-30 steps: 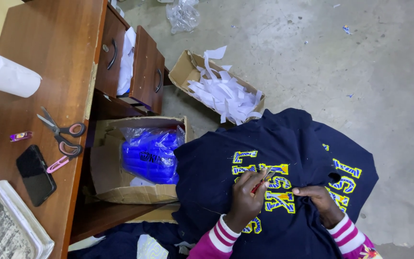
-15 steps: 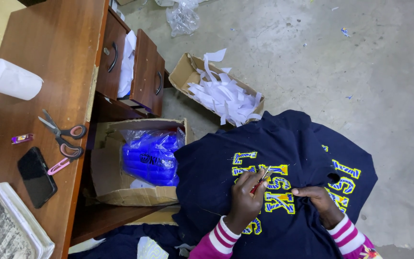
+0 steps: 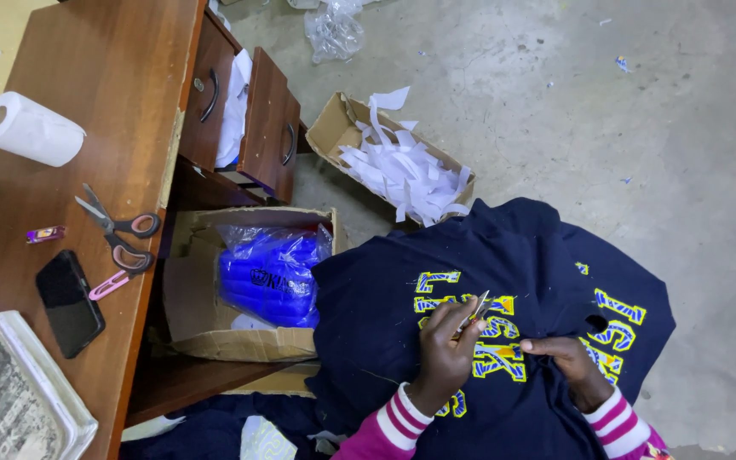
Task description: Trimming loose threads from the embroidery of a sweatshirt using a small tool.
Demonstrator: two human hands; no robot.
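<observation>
Around the dark navy garment with yellow lettering [image 3: 504, 290] the grey concrete floor [image 3: 606, 111] lies open to the right and far side, marked only by small scraps. On the left, the way is crowded: an open cardboard box holding a blue plastic bag [image 3: 257, 281] touches the garment's edge, and a second cardboard box of white paper strips [image 3: 393, 162] sits just beyond it. Two pulled-out wooden drawers [image 3: 253, 119] jut from the brown wooden desk [image 3: 104, 102] over the boxes, narrowing the gap there.
</observation>
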